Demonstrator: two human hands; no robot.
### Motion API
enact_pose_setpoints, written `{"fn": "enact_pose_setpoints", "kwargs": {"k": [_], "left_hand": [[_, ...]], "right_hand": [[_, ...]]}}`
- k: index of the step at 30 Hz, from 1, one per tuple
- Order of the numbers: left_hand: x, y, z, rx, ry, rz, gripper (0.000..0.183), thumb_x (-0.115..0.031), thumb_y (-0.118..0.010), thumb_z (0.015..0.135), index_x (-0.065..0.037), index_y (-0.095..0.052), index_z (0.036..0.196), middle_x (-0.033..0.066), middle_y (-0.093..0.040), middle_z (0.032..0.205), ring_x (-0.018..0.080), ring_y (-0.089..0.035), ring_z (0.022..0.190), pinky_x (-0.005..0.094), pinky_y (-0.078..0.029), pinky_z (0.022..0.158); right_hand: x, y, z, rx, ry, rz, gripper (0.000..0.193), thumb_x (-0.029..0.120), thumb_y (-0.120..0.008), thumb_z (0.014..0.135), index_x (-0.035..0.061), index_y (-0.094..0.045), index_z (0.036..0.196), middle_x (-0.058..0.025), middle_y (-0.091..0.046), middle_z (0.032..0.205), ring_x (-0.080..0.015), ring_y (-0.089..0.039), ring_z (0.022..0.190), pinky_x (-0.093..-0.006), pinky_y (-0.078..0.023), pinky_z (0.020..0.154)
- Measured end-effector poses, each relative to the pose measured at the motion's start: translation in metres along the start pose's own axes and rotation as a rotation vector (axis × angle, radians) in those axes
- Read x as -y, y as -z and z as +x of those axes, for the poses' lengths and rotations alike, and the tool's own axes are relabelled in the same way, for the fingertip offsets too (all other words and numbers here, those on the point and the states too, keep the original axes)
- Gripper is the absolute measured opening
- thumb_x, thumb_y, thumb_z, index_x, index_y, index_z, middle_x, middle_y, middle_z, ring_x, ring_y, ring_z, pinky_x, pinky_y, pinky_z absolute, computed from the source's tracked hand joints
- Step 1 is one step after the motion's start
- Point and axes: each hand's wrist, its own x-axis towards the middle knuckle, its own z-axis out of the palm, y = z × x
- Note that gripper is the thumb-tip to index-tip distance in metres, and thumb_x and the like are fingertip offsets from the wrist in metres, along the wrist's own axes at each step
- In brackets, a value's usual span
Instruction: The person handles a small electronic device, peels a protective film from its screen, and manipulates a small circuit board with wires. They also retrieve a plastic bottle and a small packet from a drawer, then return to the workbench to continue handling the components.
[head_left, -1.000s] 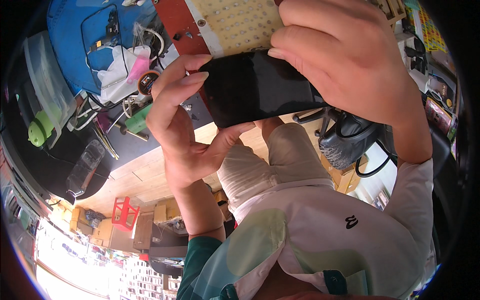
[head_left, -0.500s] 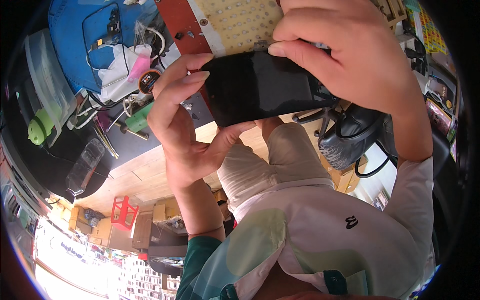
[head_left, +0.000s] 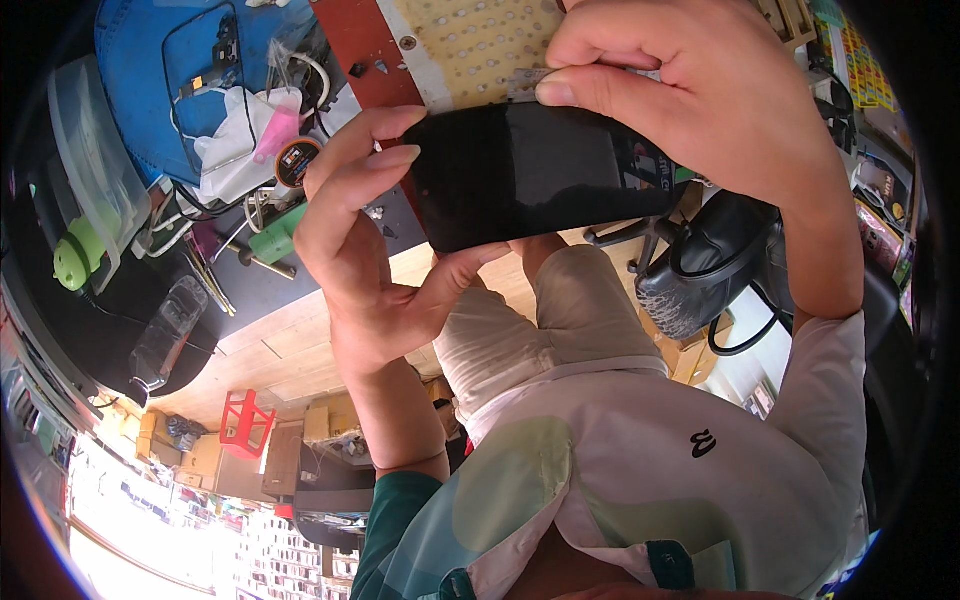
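**A:** So from where I'm standing, the black phone [head_left: 545, 170] sits in the upper middle of the frame, dark screen facing out, lying roughly sideways with its right end a bit higher. Both hands are on it.

**B:** Which hand does what?

**A:** The left hand [head_left: 365, 250] grips the left end of it: fingers curled over the top edge, thumb pressed up under the bottom edge. The right hand [head_left: 700, 95] comes in from the upper right and clamps the top edge, thumb laid flat along the glass, fingers wrapped behind. So both are closed on the phone, neither one loose.

**B:** What's behind it?

**A:** Right behind the phone, at the top of the frame, is a yellowish perforated board [head_left: 480, 45] with a red strip along its left side. Left of that, upper left, a blue mat [head_left: 140, 60] with cables and a white rag with something pink [head_left: 245, 135] on it. Just below those there's a small round tape roll [head_left: 297, 162], close to the left hand's knuckles. Far left is a clear plastic box [head_left: 85, 150] and a green bottle-ish thing [head_left: 75, 260], all on the dark table [head_left: 100, 330]. Right of centre, below the phone, a black office chair [head_left: 700, 270].
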Motion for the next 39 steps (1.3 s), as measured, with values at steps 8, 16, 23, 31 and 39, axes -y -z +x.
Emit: {"fn": "enact_pose_setpoints", "kwargs": {"k": [8,16,23,31,39], "left_hand": [[0.001,-0.001,0.000,-0.003,-0.008,0.007,0.088,-0.017,-0.099,0.065,0.000,-0.046,0.134,0.0265,-0.058,0.128,0.0396,-0.062,0.120,0.0488,-0.050,0.101],[0.000,-0.001,0.000,-0.002,-0.003,0.002,0.087,-0.016,-0.099,0.065,-0.001,-0.047,0.133,0.0265,-0.057,0.130,0.0394,-0.061,0.121,0.0489,-0.050,0.101],[0.001,-0.001,0.000,-0.001,-0.005,-0.004,0.086,-0.016,-0.099,0.066,-0.001,-0.047,0.133,0.0268,-0.057,0.130,0.0394,-0.061,0.121,0.0488,-0.049,0.101],[0.005,-0.005,-0.001,-0.024,-0.009,-0.019,0.085,-0.018,-0.098,0.066,-0.002,-0.048,0.132,0.0305,-0.059,0.134,0.0380,-0.061,0.121,0.0452,-0.048,0.101],[0.006,-0.009,-0.005,-0.080,0.004,-0.043,0.083,-0.021,-0.099,0.065,-0.003,-0.051,0.129,0.0296,-0.062,0.130,0.0375,-0.063,0.119,0.0428,-0.049,0.099]], "right_hand": [[-0.007,-0.005,-0.001,0.035,-0.057,-0.015,0.019,0.013,-0.075,0.090,-0.0006,-0.068,0.078,-0.0099,-0.060,0.071,-0.0289,-0.060,0.063,-0.0394,-0.046,0.058],[-0.001,0.003,0.003,0.038,0.023,0.029,0.019,0.012,-0.075,0.090,-0.0014,-0.068,0.079,-0.0107,-0.060,0.070,-0.0296,-0.061,0.065,-0.0403,-0.047,0.060],[0.009,0.003,0.006,0.072,-0.035,-0.066,0.019,0.012,-0.074,0.090,-0.0016,-0.068,0.079,-0.0111,-0.060,0.070,-0.0300,-0.062,0.066,-0.0408,-0.047,0.061],[-0.015,-0.011,-0.007,-0.082,0.240,-0.249,0.019,0.013,-0.078,0.082,-0.0002,-0.065,0.077,-0.0094,-0.057,0.078,-0.0273,-0.057,0.063,-0.0386,-0.046,0.056],[-0.001,-0.034,-0.010,-0.403,0.437,-0.667,0.020,0.015,-0.068,0.064,0.0011,-0.055,0.068,-0.0077,-0.038,0.073,-0.0195,-0.050,0.062,-0.0337,-0.042,0.049]]}}
